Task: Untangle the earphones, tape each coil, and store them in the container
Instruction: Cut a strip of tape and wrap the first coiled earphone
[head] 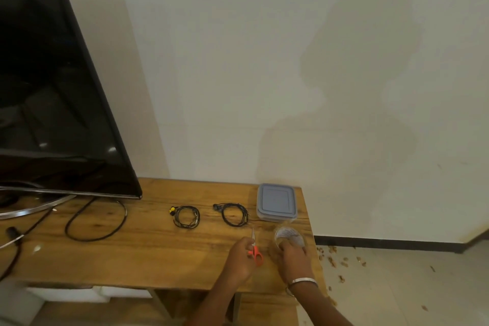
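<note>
- Container, blue-grey lid on, stands at the table's far right corner; contents hidden.
- Two coiled earphones lie apart left of it: yellow-tipped coil, black coil nearer the container.
- Bare wood between the coils and the near edge; TV and a looped cable crowd the left.
- Left hand grips orange-handled scissors, blades pointing away.
- Right hand curls round a clear tape roll near the right edge.

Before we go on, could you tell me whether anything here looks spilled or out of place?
Yes: brown crumbs lie scattered on the floor beside the table, like a spill. On the table, both earphone coils lie neat and the container is lidded.
</note>
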A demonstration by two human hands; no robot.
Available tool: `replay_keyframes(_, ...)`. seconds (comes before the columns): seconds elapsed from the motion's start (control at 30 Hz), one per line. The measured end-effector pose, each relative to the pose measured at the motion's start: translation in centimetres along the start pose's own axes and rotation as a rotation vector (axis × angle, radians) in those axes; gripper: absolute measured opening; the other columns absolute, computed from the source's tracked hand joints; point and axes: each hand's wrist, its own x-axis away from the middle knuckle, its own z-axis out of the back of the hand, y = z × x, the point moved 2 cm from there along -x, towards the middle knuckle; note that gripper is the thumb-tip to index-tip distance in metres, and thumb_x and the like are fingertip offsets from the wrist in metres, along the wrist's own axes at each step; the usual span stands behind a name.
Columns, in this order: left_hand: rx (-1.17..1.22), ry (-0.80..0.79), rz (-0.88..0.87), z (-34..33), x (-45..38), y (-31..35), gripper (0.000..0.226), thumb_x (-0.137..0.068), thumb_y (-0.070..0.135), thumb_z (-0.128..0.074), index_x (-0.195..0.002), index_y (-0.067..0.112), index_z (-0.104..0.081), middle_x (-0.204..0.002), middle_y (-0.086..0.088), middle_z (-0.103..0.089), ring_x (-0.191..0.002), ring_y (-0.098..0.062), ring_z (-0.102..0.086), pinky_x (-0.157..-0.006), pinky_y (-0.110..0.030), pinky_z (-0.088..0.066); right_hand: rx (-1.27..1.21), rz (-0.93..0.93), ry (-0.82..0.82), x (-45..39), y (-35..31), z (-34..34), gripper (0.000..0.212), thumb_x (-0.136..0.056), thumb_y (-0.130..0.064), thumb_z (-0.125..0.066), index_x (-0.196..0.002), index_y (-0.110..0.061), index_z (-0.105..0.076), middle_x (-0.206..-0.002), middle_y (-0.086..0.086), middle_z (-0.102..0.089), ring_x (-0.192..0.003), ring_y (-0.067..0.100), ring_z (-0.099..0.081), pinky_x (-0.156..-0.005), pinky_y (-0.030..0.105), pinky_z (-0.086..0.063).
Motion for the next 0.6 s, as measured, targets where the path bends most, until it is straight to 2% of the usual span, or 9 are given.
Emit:
replay_keyframes(0.1,0.005,0.012,-0.008,-0.1,0.6,0.3,0.045,-0.092,-0.005,-0.049,-0.133,0.012,-0.049,-0.127,-0.003,-0.055,-0.103,-0.011,-0.053,-0.081,-0.016,-0.045,-0.083,0.039,-0.037,0.8,-0.4,0.1,0.036,-0.091,-0.013,-0.046,-0.124,-0.021,-0.056,-0.129,0.001,-0.059,-0.124,0.018,-0.050,-0.111,0.030,-0.028)
replay_keyframes(0.2,0.031,0.032,-0.029,0.2,1.5,0.7,0.050,-0.093,-0.002,-0.050,-0.140,0.016,-0.044,-0.139,-0.004,-0.051,-0.117,-0.014,-0.053,-0.088,-0.017,-0.047,-0.297,0.074,0.000,1.9,-1.1,0.4,0.035,-0.089,-0.008,-0.054,-0.124,-0.009,-0.059,-0.132,0.008,-0.056,-0.126,0.023,-0.049,-0.111,0.030,-0.034)
replay_keyframes(0.27,0.069,0.034,-0.057,0.9,2.2,0.9,0.052,-0.095,-0.003,-0.047,-0.143,0.018,-0.041,-0.143,-0.002,-0.046,-0.123,-0.014,-0.050,-0.082,-0.013,-0.047,-0.397,0.097,0.027,2.7,-1.7,1.2,0.029,-0.087,-0.004,-0.056,-0.115,-0.005,-0.062,-0.121,0.006,-0.060,-0.116,0.022,-0.054,-0.104,0.027,-0.040)
replay_keyframes(0.33,0.097,0.047,-0.095,1.8,3.0,1.2,0.051,-0.097,0.000,-0.047,-0.143,0.020,-0.039,-0.142,0.002,-0.044,-0.117,-0.010,-0.049,-0.072,-0.008,-0.046,-0.438,0.128,0.007,3.4,-2.3,2.2,0.021,-0.088,-0.004,-0.056,-0.108,-0.008,-0.063,-0.105,0.000,-0.058,-0.098,0.016,-0.054,-0.090,0.019,-0.044)
replay_keyframes(0.43,0.103,0.102,-0.147,3.7,3.8,1.1,0.052,-0.098,0.007,-0.048,-0.145,0.026,-0.037,-0.148,-0.001,-0.041,-0.127,-0.013,-0.045,-0.090,-0.017,-0.043,-0.458,0.190,-0.019,4.2,-3.6,3.2,0.017,-0.090,-0.008,-0.055,-0.106,-0.015,-0.058,-0.097,-0.003,-0.054,-0.087,0.008,-0.050,-0.074,0.005,-0.038)
replay_keyframes(0.53,0.127,0.122,-0.178,5.5,4.8,0.6,0.049,-0.100,0.011,-0.046,-0.146,0.028,-0.037,-0.151,0.001,-0.037,-0.132,-0.016,-0.041,-0.094,-0.020,-0.039,-0.467,0.213,-0.041,5.2,-4.9,3.5,0.019,-0.091,-0.009,-0.055,-0.102,-0.024,-0.049,-0.096,-0.003,-0.052,-0.083,0.002,-0.048,-0.071,0.003,-0.038)
replay_keyframes(0.6,0.180,0.112,-0.198,6.7,5.4,0.0,0.049,-0.101,0.013,-0.046,-0.146,0.030,-0.037,-0.152,0.000,-0.036,-0.139,-0.019,-0.036,-0.097,-0.021,-0.037,-0.461,0.240,-0.056,5.7,-5.9,3.3,0.018,-0.091,-0.009,-0.054,-0.101,-0.023,-0.048,-0.096,0.000,-0.053,-0.083,0.006,-0.050,-0.070,0.005,-0.038)
